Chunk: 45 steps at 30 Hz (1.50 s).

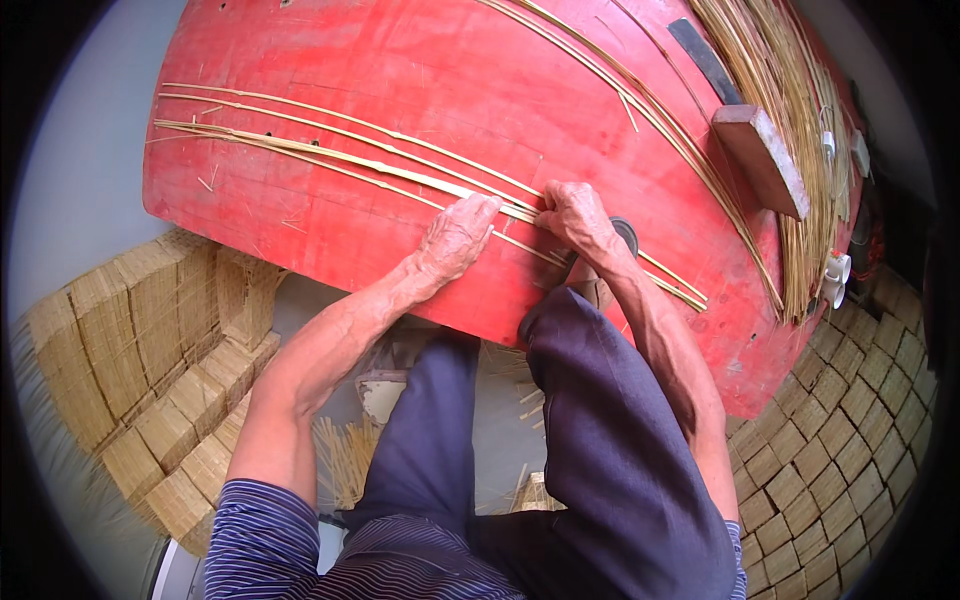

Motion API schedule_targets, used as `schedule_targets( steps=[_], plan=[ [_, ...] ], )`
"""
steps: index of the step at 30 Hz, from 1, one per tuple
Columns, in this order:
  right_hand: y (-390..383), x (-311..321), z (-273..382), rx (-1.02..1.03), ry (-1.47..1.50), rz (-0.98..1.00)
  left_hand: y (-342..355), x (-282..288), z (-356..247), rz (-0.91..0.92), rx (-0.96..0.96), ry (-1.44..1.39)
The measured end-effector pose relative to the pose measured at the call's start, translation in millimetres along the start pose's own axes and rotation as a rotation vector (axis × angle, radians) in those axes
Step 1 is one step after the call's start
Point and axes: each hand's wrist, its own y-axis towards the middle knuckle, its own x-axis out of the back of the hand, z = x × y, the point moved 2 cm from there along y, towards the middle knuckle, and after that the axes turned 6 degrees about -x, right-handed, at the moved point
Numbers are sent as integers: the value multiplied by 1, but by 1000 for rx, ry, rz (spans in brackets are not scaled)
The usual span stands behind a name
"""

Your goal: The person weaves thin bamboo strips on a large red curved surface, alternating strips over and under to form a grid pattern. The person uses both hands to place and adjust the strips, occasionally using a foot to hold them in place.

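Observation:
Several thin, pale straw-coloured stems (330, 157) lie side by side across a red board (400, 60). My left hand (460, 235) is closed on them near their middle, fingertips pressed together at the stems. A little to its right, my right hand (577, 215) is closed in a pinch on the same stems. Their right ends pass beyond my right hand, near my raised foot in a dark shoe (625, 235) that rests on the board. The fingertips of both hands are partly hidden.
A thick bundle of stems (800, 120) lies along the board's right side, beside a wooden block (760, 160) and a dark flat bar (703, 60). More loose stems (640, 90) curve across the board. Stacked straw-coloured blocks (150, 330) stand at left; others (840, 440) fill the lower right.

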Motion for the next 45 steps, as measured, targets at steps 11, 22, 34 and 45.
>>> schedule_targets(
  steps=[11, 22, 34, 45],
  plan=[
    [2, 11, 3, -8, 103, 50, -16, -5, -1, 102, -9, 107],
    [9, 11, -6, 2, 79, 84, -12, -3, -5, 106, 12, 77],
    [3, 9, -3, 37, 103, 54, -4, 2, -11, 115, 28, 197],
    [-40, 47, -29, -179, 394, -385, 9, 10, -18, -2, 60, 316]
  ],
)
